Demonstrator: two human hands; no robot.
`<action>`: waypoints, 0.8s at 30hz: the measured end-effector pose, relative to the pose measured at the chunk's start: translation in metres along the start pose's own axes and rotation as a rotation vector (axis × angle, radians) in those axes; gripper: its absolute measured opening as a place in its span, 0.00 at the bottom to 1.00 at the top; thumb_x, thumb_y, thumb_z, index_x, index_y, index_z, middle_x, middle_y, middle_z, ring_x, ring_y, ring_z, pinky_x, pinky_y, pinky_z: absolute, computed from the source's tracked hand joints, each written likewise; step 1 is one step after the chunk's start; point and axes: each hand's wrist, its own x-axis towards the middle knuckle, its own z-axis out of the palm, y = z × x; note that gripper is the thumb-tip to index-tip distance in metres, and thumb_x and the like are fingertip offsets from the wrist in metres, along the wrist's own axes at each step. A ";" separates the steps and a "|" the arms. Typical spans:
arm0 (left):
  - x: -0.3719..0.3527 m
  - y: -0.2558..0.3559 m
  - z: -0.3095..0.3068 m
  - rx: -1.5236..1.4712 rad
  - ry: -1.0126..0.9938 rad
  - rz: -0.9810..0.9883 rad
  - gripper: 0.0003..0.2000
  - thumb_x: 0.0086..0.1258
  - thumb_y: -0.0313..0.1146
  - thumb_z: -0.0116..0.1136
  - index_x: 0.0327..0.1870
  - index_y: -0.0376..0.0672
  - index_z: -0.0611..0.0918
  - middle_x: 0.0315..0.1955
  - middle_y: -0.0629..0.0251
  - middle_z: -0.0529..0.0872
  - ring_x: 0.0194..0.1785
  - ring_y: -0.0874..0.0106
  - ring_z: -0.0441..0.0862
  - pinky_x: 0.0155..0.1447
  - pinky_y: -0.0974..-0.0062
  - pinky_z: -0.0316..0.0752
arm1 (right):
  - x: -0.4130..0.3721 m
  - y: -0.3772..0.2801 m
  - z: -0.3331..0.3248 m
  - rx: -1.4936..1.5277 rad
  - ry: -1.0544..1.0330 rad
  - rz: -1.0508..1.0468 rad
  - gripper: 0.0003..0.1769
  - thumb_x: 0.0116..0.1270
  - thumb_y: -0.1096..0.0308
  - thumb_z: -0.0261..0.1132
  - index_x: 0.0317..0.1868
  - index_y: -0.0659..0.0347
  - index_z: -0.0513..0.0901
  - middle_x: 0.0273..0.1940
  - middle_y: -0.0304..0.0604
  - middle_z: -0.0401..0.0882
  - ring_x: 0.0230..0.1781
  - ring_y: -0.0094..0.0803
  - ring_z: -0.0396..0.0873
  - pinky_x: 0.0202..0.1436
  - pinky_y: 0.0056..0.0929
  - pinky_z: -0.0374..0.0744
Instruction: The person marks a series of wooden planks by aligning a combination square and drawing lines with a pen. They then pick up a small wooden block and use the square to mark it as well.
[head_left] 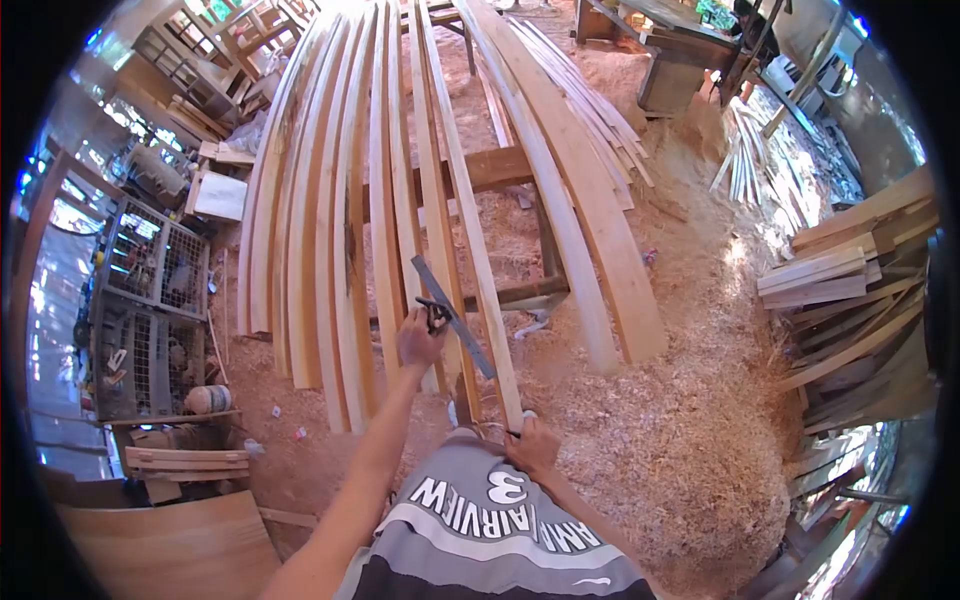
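Long pale timber strips [335, 200] lie side by side, running away from me. My left hand [421, 337] is closed round the dark handle part of a metal square [455, 318], whose flat blade lies slantwise over the strips in the middle. Close to my body, my right hand [535, 446] is closed beside the near end of one narrow strip [497, 350]. A thin dark object [514, 434], too small to name, sticks out from its fingers towards that strip.
Wood shavings [680, 450] cover the ground. Wide boards [600, 230] lie right of the strips. Stacked offcuts [860, 290] stand at the far right. Wire-mesh frames [155, 260] and a plywood sheet [175, 545] are at the left. A wooden bench [680, 70] stands at the back right.
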 end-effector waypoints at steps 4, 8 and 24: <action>0.002 -0.001 0.000 -0.096 0.034 0.010 0.14 0.62 0.37 0.73 0.38 0.40 0.80 0.35 0.55 0.82 0.39 0.49 0.84 0.42 0.52 0.78 | 0.017 0.008 0.003 0.087 0.051 -0.048 0.24 0.55 0.55 0.74 0.45 0.64 0.80 0.39 0.55 0.82 0.39 0.57 0.85 0.38 0.54 0.82; 0.002 -0.001 0.000 -0.124 0.024 -0.009 0.15 0.62 0.38 0.75 0.37 0.41 0.79 0.33 0.56 0.81 0.38 0.49 0.83 0.40 0.52 0.76 | 0.043 0.004 0.003 0.094 0.221 -0.089 0.21 0.59 0.57 0.73 0.45 0.61 0.80 0.39 0.54 0.82 0.38 0.59 0.83 0.39 0.54 0.80; 0.001 -0.005 0.005 -0.159 0.072 -0.028 0.15 0.60 0.35 0.77 0.38 0.41 0.79 0.32 0.57 0.83 0.37 0.54 0.84 0.41 0.58 0.77 | 0.112 -0.034 -0.045 -0.008 0.263 -0.030 0.22 0.64 0.50 0.71 0.42 0.62 0.80 0.45 0.57 0.82 0.42 0.58 0.85 0.43 0.56 0.83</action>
